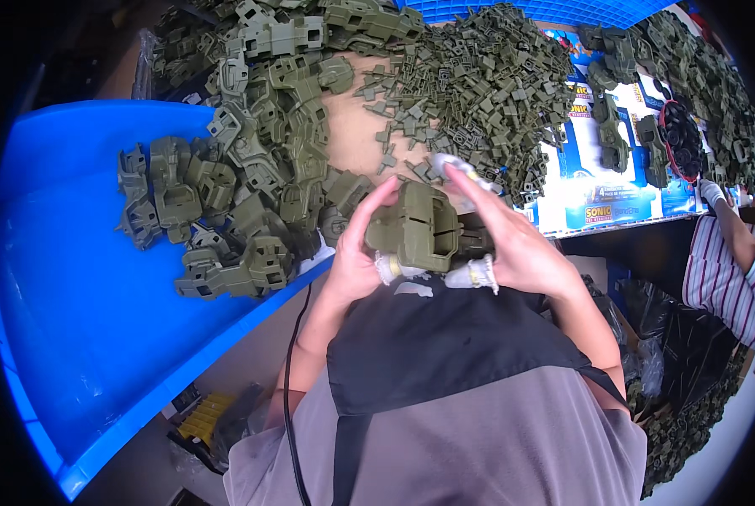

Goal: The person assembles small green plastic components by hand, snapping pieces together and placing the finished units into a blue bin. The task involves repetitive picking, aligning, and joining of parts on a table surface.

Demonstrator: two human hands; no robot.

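Note:
Between my two hands, in front of the dark apron, is an olive-green moulded plastic toy vehicle body (428, 226) with an open cab-like hollow. My left hand (356, 257) grips its left side, thumb low and fingers along the upper edge. On the right side, my right hand (529, 249) curves round it, thumb below and fingers above. White wraps cover several of my fingertips. Left of my hands, similar green vehicle bodies (247, 219) lie heaped. Beyond my hands spreads a large pile of small green plastic pieces (478, 84) on brown cardboard.
A big blue plastic tray (91, 253) fills the left side. At right, printed sheets (592, 169) carry more green parts and a red-rimmed round container (683, 139) of dark pieces. A co-worker's hand and striped sleeve (723, 274) show there. A black cable (289, 396) hangs beside my left arm.

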